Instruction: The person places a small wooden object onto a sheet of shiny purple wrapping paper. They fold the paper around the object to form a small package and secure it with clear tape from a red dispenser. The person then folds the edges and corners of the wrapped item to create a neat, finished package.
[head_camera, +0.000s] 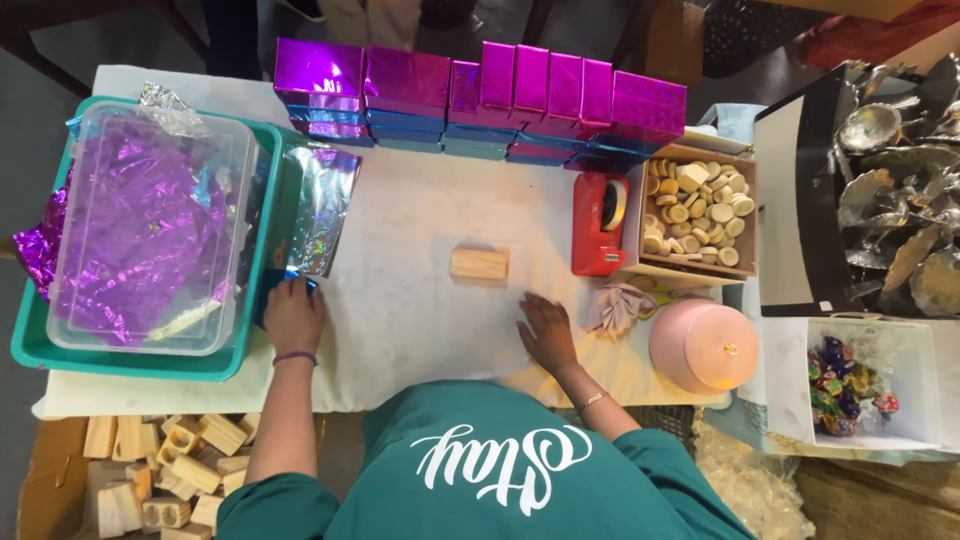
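While the left hand (293, 314) rests at the corner of a shiny holographic foil sheet (320, 210), its fingers curl down onto the sheet's near edge, though whether they pinch it cannot be told. That sheet lies just left of a small rectangular pale wooden block (479, 264), which sits alone on the white cloth-covered table (410, 330). The right hand (545, 332) lies flat on the cloth, near and to the right of the block, fingers spread and released, holding nothing. Beyond the block stands a row of boxes wrapped in magenta and blue foil (480, 100). Right of the block sits a red tape dispenser (598, 224), and past it an open cardboard box of round wooden discs (697, 208). A pink round domed lid (703, 345) stands further right of the block, beside the right hand. Far left of the block, a teal plastic tray (130, 358) holds a clear plastic tub of crumpled purple foil (145, 235).
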